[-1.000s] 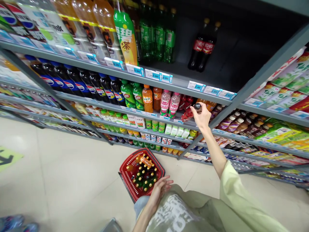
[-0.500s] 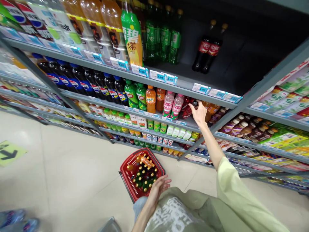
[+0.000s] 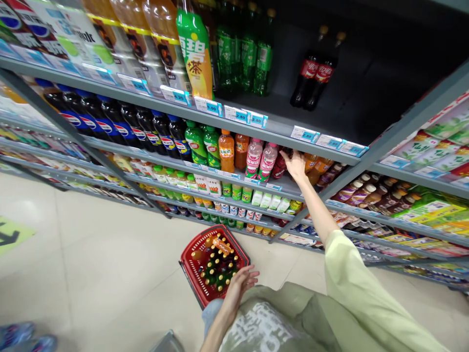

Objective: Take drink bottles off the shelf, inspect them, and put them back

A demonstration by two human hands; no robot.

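My right hand (image 3: 295,165) reaches into the second shelf, at a dark red bottle (image 3: 279,165). Its visible fingers are spread and stretched out, touching or very near the bottle; some fingertips are hidden among the bottles. Left of that bottle stand pink-labelled bottles (image 3: 266,162), and orange drink bottles (image 3: 310,162) are just right of the hand. Low in front of my body, my left hand (image 3: 240,283) is open and holds nothing, its fingers loosely extended by the basket's near right rim. The red shopping basket (image 3: 190,268) on the floor holds many yellow-capped bottles and an orange-labelled bottle (image 3: 222,246) lying on top.
Cola bottles (image 3: 106,117) and green bottles (image 3: 196,144) line the same shelf to the left. Above, a grey shelf edge (image 3: 278,128) with price tags runs over my right hand. A shelf upright (image 3: 315,200) stands close to my right forearm. Someone's shoes (image 3: 27,337) are at lower left.
My right hand has shifted slightly left and deeper into the shelf. The black cap that was at its fingertips no longer shows. My left hand has barely moved.
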